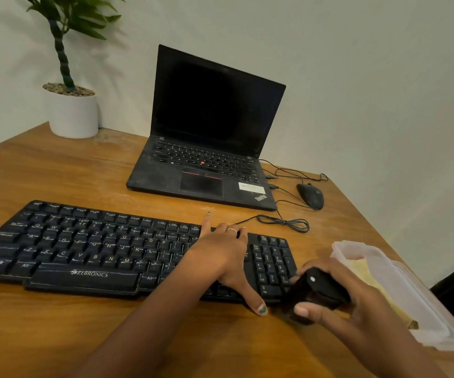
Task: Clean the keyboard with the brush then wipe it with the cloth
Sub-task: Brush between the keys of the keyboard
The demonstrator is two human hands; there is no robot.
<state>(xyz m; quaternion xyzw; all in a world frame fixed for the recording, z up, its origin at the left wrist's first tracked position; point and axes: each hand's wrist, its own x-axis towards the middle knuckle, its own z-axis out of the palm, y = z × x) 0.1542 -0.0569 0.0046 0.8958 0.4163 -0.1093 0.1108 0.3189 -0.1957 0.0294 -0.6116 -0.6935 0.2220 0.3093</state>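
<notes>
Now | left hand (224, 251) flat on keyboard (84, 249) | right hand (337, 293) grips brush (313, 291) beside it

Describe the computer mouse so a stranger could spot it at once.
Start at the open black laptop at the back of the wooden desk. Just to its right lies the mouse, beside thin black cables. It is the only small, smooth, rounded black lump there, without keys.

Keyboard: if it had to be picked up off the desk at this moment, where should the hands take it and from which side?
Judging by its long, flat shape, grip the keyboard at its two short ends, coming in from left and right. The left hand already rests across its right part, and the right hand holds the black brush, so that would need setting down first.
</notes>
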